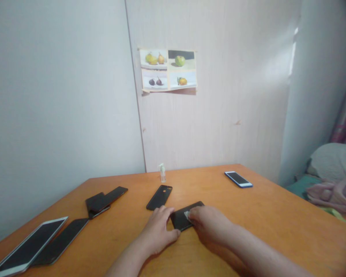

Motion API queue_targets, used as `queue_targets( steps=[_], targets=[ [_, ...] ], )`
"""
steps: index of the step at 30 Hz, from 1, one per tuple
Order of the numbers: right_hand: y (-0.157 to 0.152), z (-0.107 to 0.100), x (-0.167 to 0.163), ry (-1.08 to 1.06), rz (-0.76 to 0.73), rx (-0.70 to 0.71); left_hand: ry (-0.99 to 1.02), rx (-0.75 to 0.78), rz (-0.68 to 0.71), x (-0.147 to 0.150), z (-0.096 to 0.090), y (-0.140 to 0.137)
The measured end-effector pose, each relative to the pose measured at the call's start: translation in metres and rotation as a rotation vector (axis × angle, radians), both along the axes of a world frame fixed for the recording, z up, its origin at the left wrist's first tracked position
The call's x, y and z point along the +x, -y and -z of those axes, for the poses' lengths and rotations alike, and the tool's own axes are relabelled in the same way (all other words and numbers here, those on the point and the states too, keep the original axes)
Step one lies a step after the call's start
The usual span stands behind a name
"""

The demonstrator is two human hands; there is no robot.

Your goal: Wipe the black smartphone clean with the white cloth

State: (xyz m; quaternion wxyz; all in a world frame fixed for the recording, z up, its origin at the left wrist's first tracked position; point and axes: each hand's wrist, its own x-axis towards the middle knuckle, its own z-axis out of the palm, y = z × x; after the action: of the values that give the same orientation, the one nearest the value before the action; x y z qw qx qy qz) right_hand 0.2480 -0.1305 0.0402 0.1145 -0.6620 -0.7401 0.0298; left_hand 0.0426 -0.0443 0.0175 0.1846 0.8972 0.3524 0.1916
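Observation:
A black smartphone [181,221] lies on the table in front of me, its dark flat face up. My left hand [160,228] steadies its left end, thumb at the near edge and fingers at the far edge. Over the phone's right part, my right hand [205,221] pinches a small white cloth or tissue [187,215] and presses it on the surface. Much of that white piece is hidden beneath the fingers. Just beyond the phone lies a black phone case [159,197] with a round hole and a camera cutout.
A small clear spray bottle [162,173] stands at the back of the wooden table [262,227]. At the far right lies a blue-edged phone [238,179]. Leftward are a white tablet [29,246], a dark tablet [62,241], and a dark phone [111,198] resting on a black case [94,202].

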Motion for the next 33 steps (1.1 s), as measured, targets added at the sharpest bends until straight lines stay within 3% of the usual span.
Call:
queue_targets(
  steps=[5,12,14,18,20,26,28,33],
  targets=[
    [-0.017,0.001,0.027,0.044,0.195,0.072,0.008,0.008,0.02,0.001,-0.001,0.002],
    [-0.001,0.012,-0.007,-0.224,-0.175,0.125,0.021,0.0,-0.007,0.003,-0.001,0.004],
    [-0.004,0.012,0.002,-0.195,-0.101,0.102,0.023,0.004,-0.01,0.003,0.0,0.004],
    [-0.018,0.008,0.035,-0.043,0.191,0.033,0.025,0.017,-0.006,0.002,0.001,0.003],
    [-0.02,0.008,0.038,-0.025,0.226,0.035,0.024,0.025,-0.007,0.002,0.001,0.003],
    [-0.007,0.021,-0.004,-0.249,-0.121,0.121,0.015,0.029,-0.027,0.003,0.003,0.004],
    [-0.008,0.022,-0.003,-0.276,-0.159,0.118,0.02,0.035,-0.029,0.003,0.003,0.004],
    [-0.024,0.019,0.037,-0.175,0.079,0.069,0.038,0.041,-0.026,0.003,0.005,0.002]
  ],
)
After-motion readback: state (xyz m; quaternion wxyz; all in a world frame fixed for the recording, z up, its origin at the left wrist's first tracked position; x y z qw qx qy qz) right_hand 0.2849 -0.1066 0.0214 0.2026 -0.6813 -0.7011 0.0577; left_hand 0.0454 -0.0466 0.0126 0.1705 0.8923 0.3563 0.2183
